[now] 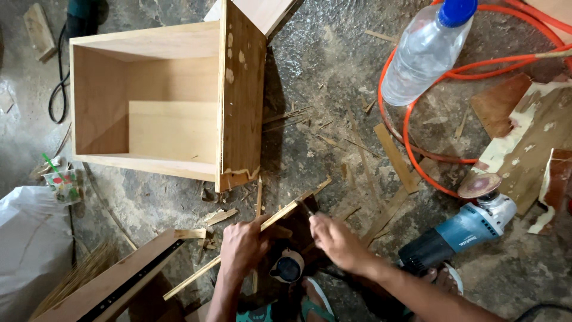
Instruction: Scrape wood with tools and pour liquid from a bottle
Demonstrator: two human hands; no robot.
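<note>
A long thin strip of pale wood (250,238) lies slantwise low in the scene, running from about seven o'clock up toward one o'clock across the littered concrete floor (322,77). The left hand (243,245) is closed over its middle, pinning it, while the right hand (335,238), just to the three o'clock side, pinches a small dark tool (306,208) against the strip's upper end; what kind of tool it is cannot be told. The work appears to be at the trimming or scraping stage, and the next stroke would seem to call for a firm hold with the left and a short, controlled push with the right. An open plywood box (173,98) sits at eleven o'clock. A clear plastic bottle with a blue cap (426,50) lies at one o'clock inside loops of orange hose (411,128). A blue-bodied angle grinder (462,229) rests at four o'clock, near the right forearm. Splinters lie scattered all round.
</note>
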